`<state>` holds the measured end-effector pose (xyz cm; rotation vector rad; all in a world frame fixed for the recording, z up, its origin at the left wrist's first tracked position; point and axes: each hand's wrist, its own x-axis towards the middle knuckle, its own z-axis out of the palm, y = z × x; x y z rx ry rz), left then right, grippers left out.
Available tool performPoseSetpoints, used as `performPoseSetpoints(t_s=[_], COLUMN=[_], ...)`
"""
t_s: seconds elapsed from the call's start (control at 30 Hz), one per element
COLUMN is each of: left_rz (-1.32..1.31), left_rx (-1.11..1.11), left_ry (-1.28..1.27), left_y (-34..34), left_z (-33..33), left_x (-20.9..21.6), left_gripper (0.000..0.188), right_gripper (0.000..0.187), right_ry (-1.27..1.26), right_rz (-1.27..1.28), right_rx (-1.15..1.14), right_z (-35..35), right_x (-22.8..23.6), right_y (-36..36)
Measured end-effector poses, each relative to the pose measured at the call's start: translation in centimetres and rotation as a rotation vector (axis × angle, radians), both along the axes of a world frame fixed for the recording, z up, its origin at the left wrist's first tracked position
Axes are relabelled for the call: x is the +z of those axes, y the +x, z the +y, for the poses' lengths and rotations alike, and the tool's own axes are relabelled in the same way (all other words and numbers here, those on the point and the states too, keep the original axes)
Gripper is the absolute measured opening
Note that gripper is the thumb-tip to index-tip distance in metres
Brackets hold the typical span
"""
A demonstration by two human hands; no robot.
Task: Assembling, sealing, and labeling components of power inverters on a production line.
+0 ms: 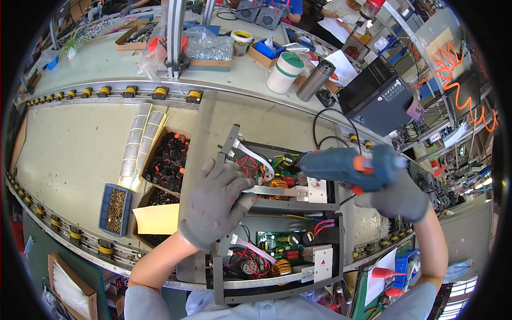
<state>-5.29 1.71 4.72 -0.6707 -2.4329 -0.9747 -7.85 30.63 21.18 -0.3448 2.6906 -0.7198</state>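
Observation:
Two dark open metal housings lie side by side before me, the far housing (314,206) and the near housing (250,296). Each contains a green circuit board, copper coils and wires. My left hand (213,200), in a grey glove, reaches over the left part of the far housing. Its thumb and fingers close on the end of a silver metal strip (272,190). In my gloved right hand (397,201) is a blue power screwdriver (338,166), held level above the right side of the far housing and blurred at its rear. Its tip points left.
Left of the housings are a carton of black-and-orange parts (168,160), a blue tray of brass screws (115,210) and yellowish printed sheets (140,144). Roller rails edge the bench. Behind stand a white tub (284,73), a steel flask (316,81) and a black box (381,96). Other people work farther back.

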Motion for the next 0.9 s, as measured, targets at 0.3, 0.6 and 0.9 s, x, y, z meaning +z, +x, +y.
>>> performPoseSetpoints(t_s=[0.3, 0.6, 0.9], left_rz=[0.002, 0.023, 0.058], left_rx=[0.052, 0.041, 0.033], left_ry=[-0.053, -0.044, -0.038], left_y=[-0.2, 0.2, 0.4], left_z=[0.2, 0.3, 0.3], left_x=[0.3, 0.2, 0.0], left_gripper=[0.022, 0.02, 0.02], right_gripper=[0.05, 0.033, 0.043], right_ry=[0.182, 0.38, 0.3], right_rz=[0.098, -0.136, -0.025], right_rx=[0.038, 0.033, -0.269], right_z=[0.9, -1.7, 1.2], right_x=[1.7, 0.0, 2.2], right_y=[13.3, 13.4, 15.7])
